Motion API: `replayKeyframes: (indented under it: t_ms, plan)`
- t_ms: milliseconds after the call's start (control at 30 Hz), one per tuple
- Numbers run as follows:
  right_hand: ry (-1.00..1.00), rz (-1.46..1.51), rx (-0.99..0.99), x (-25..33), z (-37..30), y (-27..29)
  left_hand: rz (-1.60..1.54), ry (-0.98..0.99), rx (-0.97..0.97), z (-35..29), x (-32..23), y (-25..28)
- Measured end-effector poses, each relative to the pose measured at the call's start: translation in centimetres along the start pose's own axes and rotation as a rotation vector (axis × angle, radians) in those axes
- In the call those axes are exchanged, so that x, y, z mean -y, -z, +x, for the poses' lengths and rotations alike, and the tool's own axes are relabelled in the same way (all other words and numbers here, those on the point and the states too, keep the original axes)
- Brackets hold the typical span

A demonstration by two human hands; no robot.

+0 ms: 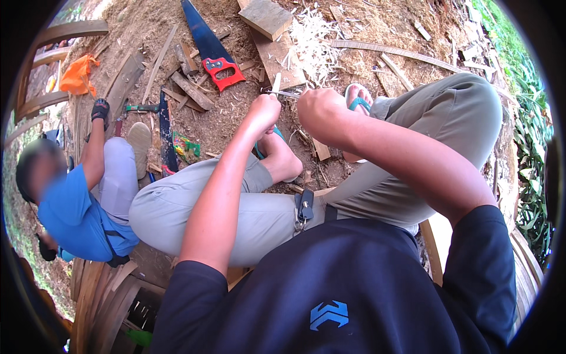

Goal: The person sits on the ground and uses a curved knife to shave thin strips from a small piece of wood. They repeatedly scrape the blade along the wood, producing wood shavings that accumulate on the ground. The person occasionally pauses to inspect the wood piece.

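The left hand (263, 111) and right hand (321, 113) are side by side, just apart. Beyond them on the ground (233, 121), a wood block (266, 17) rests on a board (284, 62), with shavings (315, 41) to its right and a handsaw (209, 50) to its left. A co-worker (79, 203) sits farther left, near what is probably a second saw (166, 130). Plants (530, 165) line the far right.

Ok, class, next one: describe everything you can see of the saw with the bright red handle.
The saw has a long, dark blue, metal-looking blade that tapers away from the person, up to the picture's top edge. Its red handle, apparently plastic, is a closed loop with silvery fasteners near the blade. It lies on the ground among wood scraps, handle toward the person. Neither the left hand nor the right hand touches it.
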State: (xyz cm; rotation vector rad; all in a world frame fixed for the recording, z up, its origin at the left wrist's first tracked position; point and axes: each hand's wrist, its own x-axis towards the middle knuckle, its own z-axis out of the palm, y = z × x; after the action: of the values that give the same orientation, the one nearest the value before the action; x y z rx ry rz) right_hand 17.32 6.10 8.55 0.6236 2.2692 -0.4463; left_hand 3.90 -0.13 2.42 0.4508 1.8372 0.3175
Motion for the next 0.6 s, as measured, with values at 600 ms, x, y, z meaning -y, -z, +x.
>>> replayKeyframes:
  t_ms: [600]
  plan:
    - [-0.521,0.127,-0.123,4.4,5.7,-2.5,0.258,-0.107,-0.106,-0.2,0.4,-0.2]
